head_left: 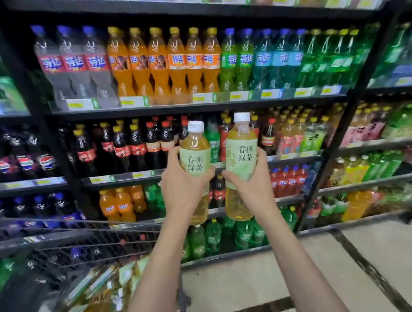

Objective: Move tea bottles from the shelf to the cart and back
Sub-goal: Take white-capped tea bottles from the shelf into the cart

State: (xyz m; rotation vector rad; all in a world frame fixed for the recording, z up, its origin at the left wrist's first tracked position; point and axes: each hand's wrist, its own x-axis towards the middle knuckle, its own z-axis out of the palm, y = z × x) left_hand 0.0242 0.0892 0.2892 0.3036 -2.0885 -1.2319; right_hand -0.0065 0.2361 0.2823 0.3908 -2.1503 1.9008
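Nearest, at lower left, the cart (61,235) holds tea bottles (95,293) lying on their sides, blurred but seemingly the same kind. Past it both arms reach forward. The left hand (182,188) curls round the left bottle (195,156) at its label, and the right hand (254,184) grips the right bottle (242,154) likewise. Both are upright and side by side, a firm mid-body hold suited to carrying. Behind them stands the shelf (197,107) of sodas, and neither bottle rests on it.

Two tea bottles (195,156) (241,158) stand upright side by side before the shelf (197,107); the cart (69,246) lies lower left, holding more bottles (95,293).
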